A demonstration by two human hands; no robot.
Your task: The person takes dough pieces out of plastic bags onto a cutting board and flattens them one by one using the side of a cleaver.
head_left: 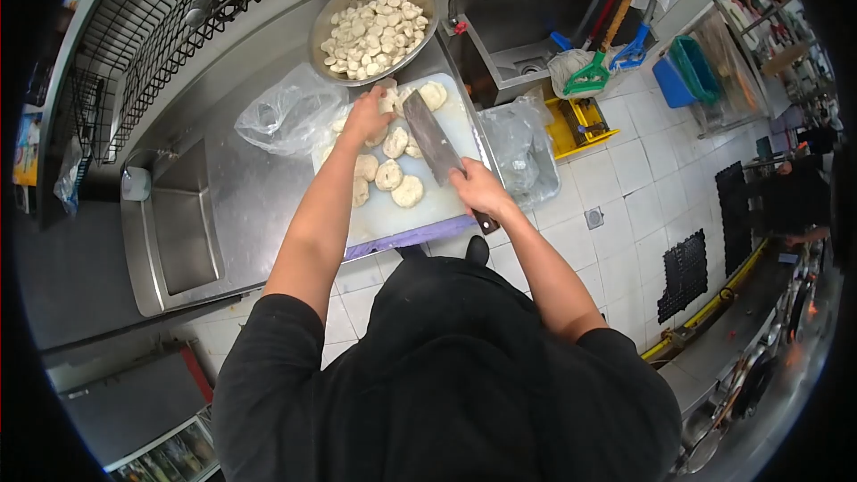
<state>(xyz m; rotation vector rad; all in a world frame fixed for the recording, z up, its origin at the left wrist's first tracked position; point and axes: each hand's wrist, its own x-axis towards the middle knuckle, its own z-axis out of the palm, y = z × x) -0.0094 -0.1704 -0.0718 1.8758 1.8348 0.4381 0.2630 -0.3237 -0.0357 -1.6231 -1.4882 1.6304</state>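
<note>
My right hand [482, 191] is wrapped around the dark handle of a cleaver [432, 138], whose wide metal blade points away over the right part of a white cutting board [430, 205]. At the far part of the board, my left hand [368, 116] curls its fingers over a pale round piece [389, 102] left of the blade tip; the fingers partly hide it. Several pale, lumpy round pieces [407, 191] lie nearer to me on the board. Whether they are mushrooms or dough, I cannot tell. Behind the board stands a metal bowl [314, 46] full of smaller pale chunks.
A clear plastic bag [284, 112] lies left of the board on the steel counter [259, 205]. Sinks [187, 232] are at the left and the far right [500, 80]. A plastic-lined tub [536, 180], a yellow crate [571, 129] and brooms [589, 76] stand to the right.
</note>
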